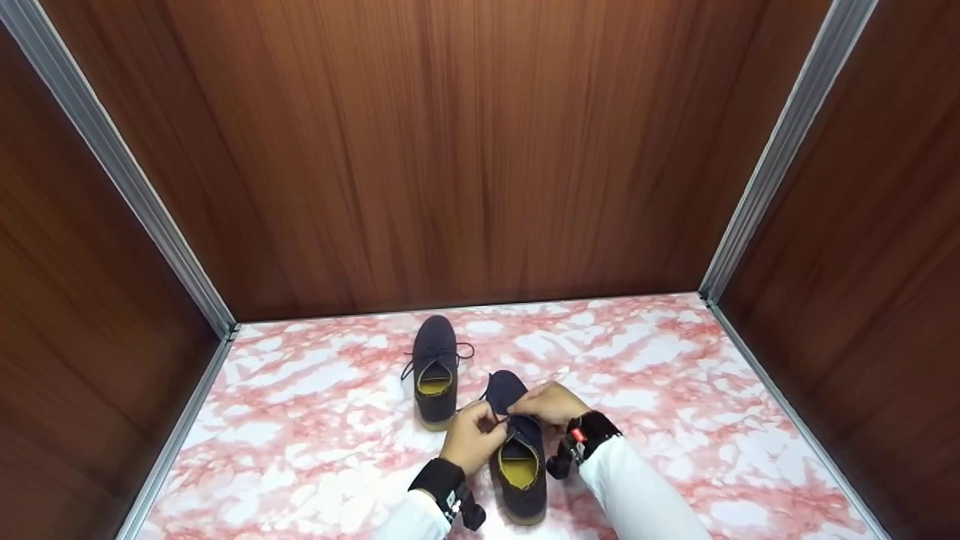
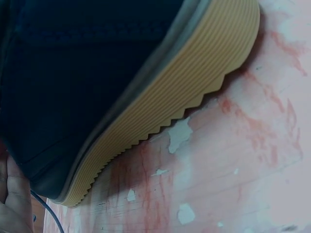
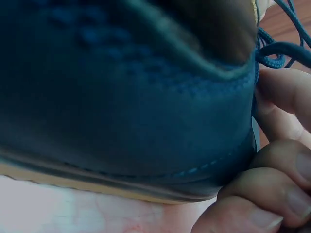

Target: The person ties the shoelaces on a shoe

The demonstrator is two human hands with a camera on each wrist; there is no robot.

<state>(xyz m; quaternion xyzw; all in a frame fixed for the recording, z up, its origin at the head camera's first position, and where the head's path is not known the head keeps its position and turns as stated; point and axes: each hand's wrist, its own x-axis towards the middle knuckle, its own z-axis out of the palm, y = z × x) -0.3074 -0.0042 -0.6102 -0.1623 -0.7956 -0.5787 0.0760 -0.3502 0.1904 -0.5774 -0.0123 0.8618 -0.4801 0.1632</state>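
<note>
A dark shoe (image 1: 523, 495) with a yellow lining stands on the floor, toe pointing away, between my two hands. My left hand (image 1: 471, 441) pinches the shoelace (image 1: 484, 394) over the left side of the shoe's front. From the right, my right hand (image 1: 553, 405) has its thumb and a finger at the lacing and pinches the lace, its other fingers curled by the shoe's side. Up close in the right wrist view, looped blue lace (image 3: 284, 51) rises by the fingertips. The left wrist view shows the ribbed tan sole (image 2: 160, 92); most of the left hand is out of it.
A second dark shoe (image 1: 435, 341) stands to the left and farther back, its lace tied in a bow with loops out to both sides. Brown wood-grain panels (image 1: 450, 165) with grey metal corner strips (image 1: 780, 150) enclose the red-and-white marbled surface (image 1: 300, 427).
</note>
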